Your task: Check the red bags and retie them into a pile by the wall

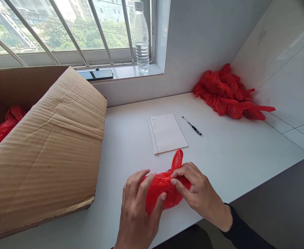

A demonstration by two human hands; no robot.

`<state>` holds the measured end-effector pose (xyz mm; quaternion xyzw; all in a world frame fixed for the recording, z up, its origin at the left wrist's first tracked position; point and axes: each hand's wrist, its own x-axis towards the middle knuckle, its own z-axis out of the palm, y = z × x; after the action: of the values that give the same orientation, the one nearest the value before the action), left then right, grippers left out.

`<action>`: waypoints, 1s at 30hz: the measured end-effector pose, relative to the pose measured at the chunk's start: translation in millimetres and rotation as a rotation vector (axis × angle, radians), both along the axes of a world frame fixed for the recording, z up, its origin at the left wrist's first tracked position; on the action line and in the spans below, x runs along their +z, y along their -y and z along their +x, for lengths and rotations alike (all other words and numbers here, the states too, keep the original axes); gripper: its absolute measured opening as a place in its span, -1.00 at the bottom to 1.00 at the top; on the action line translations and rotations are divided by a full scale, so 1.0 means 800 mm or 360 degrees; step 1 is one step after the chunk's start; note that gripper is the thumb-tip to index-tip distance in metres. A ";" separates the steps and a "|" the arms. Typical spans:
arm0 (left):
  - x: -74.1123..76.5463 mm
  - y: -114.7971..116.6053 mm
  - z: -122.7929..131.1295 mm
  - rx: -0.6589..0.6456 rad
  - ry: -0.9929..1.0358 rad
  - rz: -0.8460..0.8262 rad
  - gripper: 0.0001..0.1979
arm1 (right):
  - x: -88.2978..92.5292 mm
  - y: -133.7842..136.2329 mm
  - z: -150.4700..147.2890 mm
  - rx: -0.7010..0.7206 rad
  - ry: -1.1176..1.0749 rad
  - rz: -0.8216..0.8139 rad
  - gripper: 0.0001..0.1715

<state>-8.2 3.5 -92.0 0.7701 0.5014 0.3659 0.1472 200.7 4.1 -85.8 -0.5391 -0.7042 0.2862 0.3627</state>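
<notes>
A red plastic bag [169, 200] lies on the white table in front of me, bunched up, with one handle loop standing up from its top. My right hand [199, 186] pinches the gathered top of the bag between thumb and fingertips, just beside the loop. Over the bag's left side is my left hand [139, 200], its fingers curved and spread apart; whether they touch the plastic I cannot tell. What the bag contains is hidden.
At left stands a cardboard box [63, 145] holding red bags [8, 126]. Beyond my hands lie a notebook [168, 133] and a pen [192, 126]. Red bags [226, 91] are heaped in the far right corner. A phone [100, 74] and water bottle [141, 45] occupy the windowsill.
</notes>
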 end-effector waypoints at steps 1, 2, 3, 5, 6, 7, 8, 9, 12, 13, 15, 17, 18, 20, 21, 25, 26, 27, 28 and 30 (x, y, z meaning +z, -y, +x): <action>-0.001 -0.001 0.000 -0.0072 -0.0070 0.0079 -0.67 | 0.000 0.000 0.001 -0.0003 -0.0012 0.0002 -0.89; -0.001 -0.003 0.000 -0.0119 -0.0098 0.0122 -0.75 | 0.001 0.001 0.002 -0.0026 -0.0021 -0.0005 -0.87; -0.001 -0.005 -0.003 -0.0134 -0.0085 0.0141 -0.80 | 0.001 0.002 0.005 -0.0075 -0.0035 -0.0034 -0.85; 0.001 -0.007 -0.009 -0.0068 0.0024 0.0082 -0.82 | 0.002 0.004 0.012 -0.0240 -0.0100 -0.0142 -0.81; 0.002 -0.007 -0.013 -0.0005 0.0092 0.0015 -0.84 | 0.002 0.004 0.015 -0.0338 -0.0149 -0.0202 -0.79; 0.003 -0.007 -0.015 0.0058 0.0159 -0.0063 -0.86 | 0.002 0.005 0.017 -0.0426 -0.0204 -0.0254 -0.78; 0.005 -0.007 -0.017 0.0107 0.0215 -0.0136 -0.87 | 0.003 0.005 0.019 -0.0485 -0.0258 -0.0295 -0.77; 0.006 -0.006 -0.017 0.0132 0.0254 -0.0201 -0.88 | 0.004 0.006 0.019 -0.0510 -0.0302 -0.0309 -0.76; 0.009 -0.003 -0.010 0.0075 0.0255 -0.0280 -0.78 | 0.007 0.006 0.013 -0.0411 -0.0297 -0.0270 -0.66; 0.009 -0.002 -0.007 0.0041 0.0228 -0.0271 -0.73 | 0.009 0.005 0.010 -0.0336 -0.0258 -0.0245 -0.62; 0.009 -0.002 -0.002 -0.0047 0.0183 -0.0190 -0.72 | 0.011 0.003 0.006 -0.0184 -0.0188 -0.0206 -0.71; 0.010 -0.002 -0.004 -0.0105 0.0189 -0.0101 -0.81 | 0.012 0.001 0.006 -0.0136 -0.0208 -0.0201 -0.80; 0.010 -0.002 -0.007 -0.0092 0.0227 -0.0095 -0.83 | 0.012 0.000 0.009 -0.0180 -0.0261 -0.0221 -0.78; 0.011 -0.003 -0.016 0.0042 0.0355 -0.0187 -0.85 | 0.011 0.001 0.017 -0.0357 -0.0417 -0.0284 -0.76; 0.011 -0.003 -0.020 0.0143 0.0428 -0.0256 -0.87 | 0.009 0.001 0.022 -0.0451 -0.0504 -0.0323 -0.74; 0.013 -0.006 -0.033 0.0421 0.0609 -0.0293 -0.89 | 0.006 0.002 0.039 -0.0602 -0.0785 -0.0396 -0.70; 0.014 -0.005 -0.035 0.0437 0.0629 -0.0227 -0.87 | 0.007 0.002 0.040 -0.0611 -0.0814 -0.0395 -0.71; 0.017 -0.004 -0.035 0.0438 0.0634 -0.0159 -0.83 | 0.009 0.001 0.041 -0.0621 -0.0821 -0.0385 -0.72; 0.020 -0.001 -0.035 0.0421 0.0616 -0.0117 -0.77 | 0.013 0.000 0.041 -0.0635 -0.0811 -0.0369 -0.72; 0.030 0.008 -0.034 0.0369 0.0582 -0.0132 -0.69 | 0.024 0.000 0.037 -0.0674 -0.0750 -0.0300 -0.72</action>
<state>-35.0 -2.7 -68.3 0.6213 0.5662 0.4931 0.2241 230.5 4.1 -66.6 -0.6237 -0.4435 0.3852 0.5157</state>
